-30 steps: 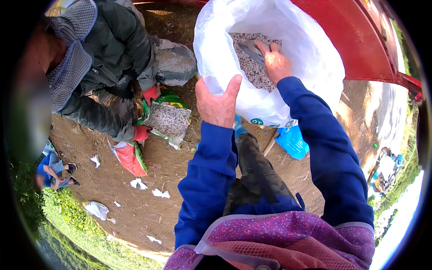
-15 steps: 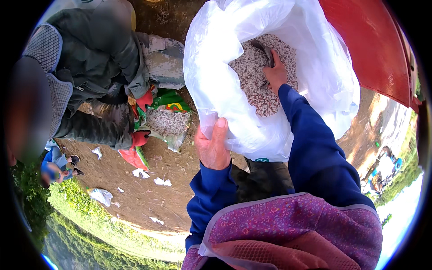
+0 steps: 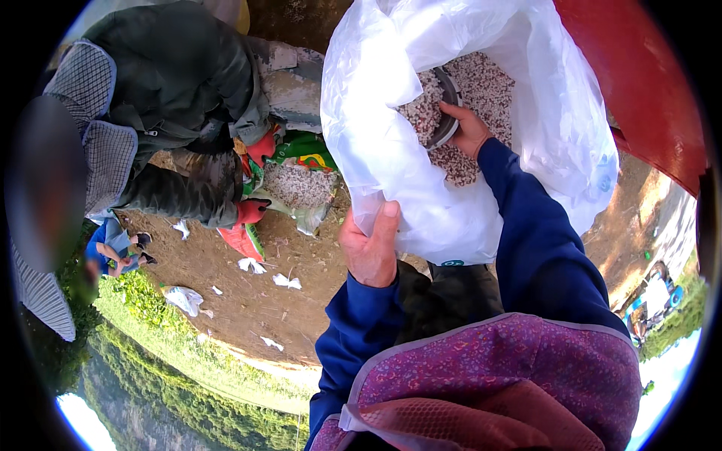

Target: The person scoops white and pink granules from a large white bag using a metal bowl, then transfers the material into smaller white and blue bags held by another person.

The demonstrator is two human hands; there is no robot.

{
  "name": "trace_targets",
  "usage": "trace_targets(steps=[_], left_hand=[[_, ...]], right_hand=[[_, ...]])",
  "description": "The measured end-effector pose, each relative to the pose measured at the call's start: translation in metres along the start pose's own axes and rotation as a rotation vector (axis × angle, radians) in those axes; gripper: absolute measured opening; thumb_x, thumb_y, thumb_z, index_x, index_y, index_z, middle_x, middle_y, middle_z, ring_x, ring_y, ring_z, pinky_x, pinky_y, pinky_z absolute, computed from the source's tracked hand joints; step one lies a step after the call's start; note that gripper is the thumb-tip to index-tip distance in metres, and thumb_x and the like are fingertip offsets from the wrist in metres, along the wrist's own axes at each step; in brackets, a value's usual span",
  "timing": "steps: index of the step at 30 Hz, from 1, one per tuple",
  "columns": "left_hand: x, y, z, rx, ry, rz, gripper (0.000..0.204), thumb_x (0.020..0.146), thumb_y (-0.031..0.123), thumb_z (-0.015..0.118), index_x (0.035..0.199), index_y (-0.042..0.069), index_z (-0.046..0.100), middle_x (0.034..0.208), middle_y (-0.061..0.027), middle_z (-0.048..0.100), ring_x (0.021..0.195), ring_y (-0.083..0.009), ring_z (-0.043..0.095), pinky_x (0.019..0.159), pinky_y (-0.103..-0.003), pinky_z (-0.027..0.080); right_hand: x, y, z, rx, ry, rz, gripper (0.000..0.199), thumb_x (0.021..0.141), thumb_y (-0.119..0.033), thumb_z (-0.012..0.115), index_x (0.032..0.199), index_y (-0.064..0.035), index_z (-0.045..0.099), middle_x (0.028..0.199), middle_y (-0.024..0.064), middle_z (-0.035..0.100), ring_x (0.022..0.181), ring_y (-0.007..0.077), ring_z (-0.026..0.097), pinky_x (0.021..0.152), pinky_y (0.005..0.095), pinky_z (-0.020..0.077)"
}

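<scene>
A large white plastic sack (image 3: 391, 143) stands open in front of me, holding pale granules (image 3: 489, 83). My left hand (image 3: 370, 248) grips the sack's near edge and holds it up. My right hand (image 3: 468, 129) reaches inside the sack and holds a dark round bowl (image 3: 445, 113) heaped with granules, tilted on its side. Both my arms wear blue sleeves.
A person in a dark jacket (image 3: 180, 83) and red gloves (image 3: 244, 225) crouches at left, holding a smaller open bag of granules (image 3: 298, 184). A red panel (image 3: 639, 83) runs along the right. White scraps (image 3: 286, 281) lie on bare earth; green plants (image 3: 173, 353) border it below.
My right hand has dug the bowl deeper into the sack and tilted it up full of granules. My left hand has slid lower along the sack's edge.
</scene>
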State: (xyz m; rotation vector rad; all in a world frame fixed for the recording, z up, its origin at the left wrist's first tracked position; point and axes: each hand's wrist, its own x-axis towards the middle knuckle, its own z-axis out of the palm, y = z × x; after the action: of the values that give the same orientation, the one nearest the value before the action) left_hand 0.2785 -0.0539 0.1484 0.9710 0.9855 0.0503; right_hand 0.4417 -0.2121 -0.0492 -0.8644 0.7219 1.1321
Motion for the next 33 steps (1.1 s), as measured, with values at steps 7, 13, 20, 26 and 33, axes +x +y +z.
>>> trace_targets(steps=[7, 13, 20, 26, 33], left_hand=[[0.006, -0.001, 0.011, -0.044, 0.055, 0.105, 0.031, 0.087, 0.017, 0.065, 0.110, -0.002, 0.057, 0.099, -0.0048, 0.063, 0.087, -0.0105, 0.056, 0.078, -0.025, 0.044], [0.001, -0.010, 0.003, -0.096, 0.044, 0.134, 0.034, 0.087, 0.019, 0.065, 0.111, -0.003, 0.057, 0.102, -0.0060, 0.062, 0.090, -0.0118, 0.057, 0.080, -0.026, 0.044], [-0.016, -0.004, 0.005, 0.068, 0.022, 0.193, 0.042, 0.084, 0.019, 0.068, 0.116, -0.003, 0.053, 0.107, -0.0090, 0.060, 0.094, -0.0154, 0.057, 0.084, -0.029, 0.045], [-0.030, -0.008, -0.009, -0.042, -0.108, 0.271, 0.077, 0.081, 0.018, 0.071, 0.139, 0.000, 0.025, 0.129, -0.0178, 0.043, 0.116, -0.0232, 0.047, 0.096, -0.034, 0.041], [-0.066, -0.054, -0.049, -0.034, -0.133, 0.175, 0.088, 0.077, 0.026, 0.074, 0.142, 0.001, 0.019, 0.136, -0.0259, 0.035, 0.124, -0.0352, 0.041, 0.099, -0.046, 0.038]], right_hand=[[-0.022, -0.010, 0.005, 0.281, -0.012, -0.145, 0.039, 0.093, -0.026, 0.053, 0.125, -0.0045, 0.049, 0.123, 0.0122, 0.056, 0.112, 0.0274, 0.054, 0.099, 0.0464, 0.0422], [-0.064, -0.016, 0.014, 0.247, -0.014, -0.208, 0.045, 0.092, -0.027, 0.054, 0.130, -0.0063, 0.044, 0.128, 0.0110, 0.053, 0.115, 0.0293, 0.052, 0.096, 0.0507, 0.0419], [-0.136, 0.004, 0.005, 0.174, -0.054, -0.327, 0.048, 0.093, -0.031, 0.048, 0.134, -0.0067, 0.041, 0.131, 0.0119, 0.051, 0.118, 0.0296, 0.050, 0.099, 0.0491, 0.0406], [-0.181, 0.009, 0.017, 0.217, 0.004, -0.396, 0.051, 0.094, -0.031, 0.046, 0.138, -0.0068, 0.037, 0.137, 0.0122, 0.045, 0.123, 0.0311, 0.045, 0.102, 0.0518, 0.0363], [-0.228, 0.028, 0.031, 0.119, 0.093, -0.530, 0.047, 0.095, -0.032, 0.042, 0.136, -0.0089, 0.039, 0.139, 0.0117, 0.043, 0.124, 0.0323, 0.045, 0.101, 0.0529, 0.0378]])
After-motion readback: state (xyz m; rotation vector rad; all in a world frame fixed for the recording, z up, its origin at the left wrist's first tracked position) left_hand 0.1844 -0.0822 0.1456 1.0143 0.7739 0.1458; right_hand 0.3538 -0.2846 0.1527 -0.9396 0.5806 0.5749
